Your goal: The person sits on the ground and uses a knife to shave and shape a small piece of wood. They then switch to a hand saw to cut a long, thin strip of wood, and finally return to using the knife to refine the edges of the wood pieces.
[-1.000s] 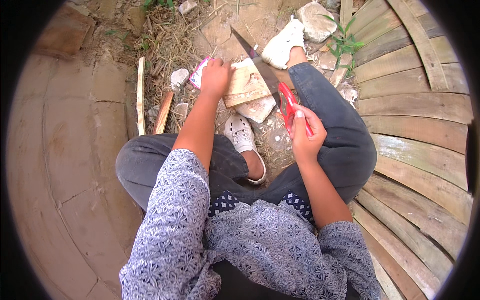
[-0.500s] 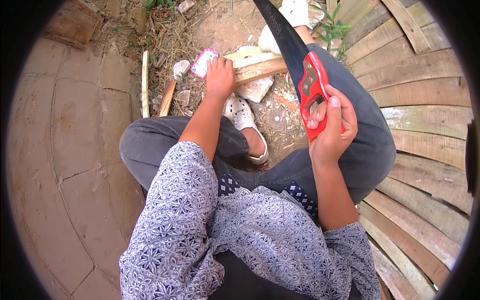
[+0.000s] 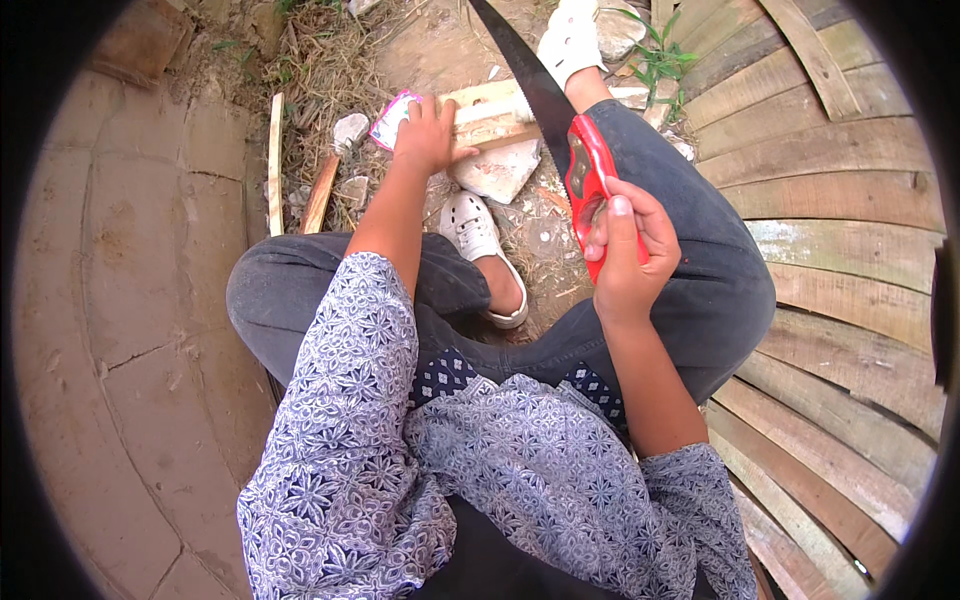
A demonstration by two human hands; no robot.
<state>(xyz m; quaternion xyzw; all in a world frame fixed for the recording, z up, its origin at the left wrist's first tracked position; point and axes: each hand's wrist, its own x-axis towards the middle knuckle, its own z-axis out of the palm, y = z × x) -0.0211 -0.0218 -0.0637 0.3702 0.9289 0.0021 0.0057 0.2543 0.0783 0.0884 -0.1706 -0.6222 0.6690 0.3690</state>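
Note:
In my right hand (image 3: 632, 245) is a hand saw with a red handle (image 3: 592, 160) and a dark, curved, toothed blade (image 3: 525, 70). My fingers wrap the handle, and the blade points up and away to the left. My left hand (image 3: 428, 135) rests over the left end of a pale piece of wood (image 3: 490, 130), fingers spread and thumb reaching out along its near side. Beside those fingertips lies a pink-edged card or packet (image 3: 390, 122), partly covered. A pale stone (image 3: 498, 170) sits under the wood. The blade crosses in front of the wood's right end.
White clogs (image 3: 478, 235) are on my feet, between and beyond my bent knees. Wooden slats (image 3: 840, 200) line the right side. Grey-brown paving (image 3: 140, 300) covers the left. Narrow wood strips (image 3: 320, 195), a small stone (image 3: 350, 132) and dry grass lie near my left knee.
My left hand has spread its fingers and thumb on the wood. The saw has shifted left and slightly up in the picture with my right hand; the whole view has also shifted slightly.

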